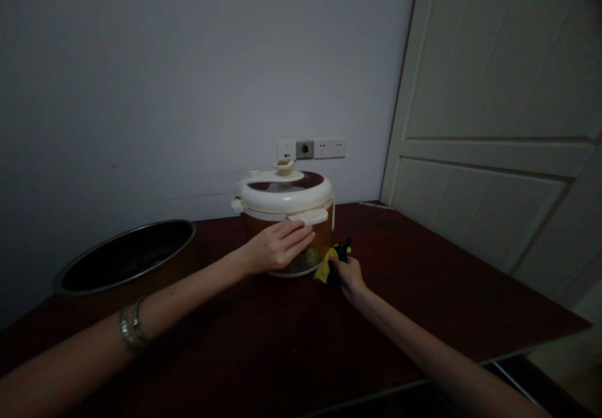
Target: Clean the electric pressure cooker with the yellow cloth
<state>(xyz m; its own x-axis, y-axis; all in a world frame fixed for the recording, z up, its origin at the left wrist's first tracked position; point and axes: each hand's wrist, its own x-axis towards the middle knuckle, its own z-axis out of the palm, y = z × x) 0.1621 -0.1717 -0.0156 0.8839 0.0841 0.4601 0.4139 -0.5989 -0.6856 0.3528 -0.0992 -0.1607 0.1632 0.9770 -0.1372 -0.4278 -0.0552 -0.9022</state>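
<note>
A rice cooker [284, 200] with a white lid and orange-brown body stands on the dark red table [423, 280], near the back wall. My left hand [276, 246] lies flat against the cooker's front, fingers stretched out just under the lid's latch. My right hand [347, 274] is closed around a yellow and black cloth [329, 260], which sits at the cooker's lower right side. A bracelet is on my left wrist.
A large dark metal bowl [126, 256] sits at the table's left. Wall sockets [312, 149] are behind the cooker. A white door [498, 123] stands at the right, and the table's front edge runs along the lower right.
</note>
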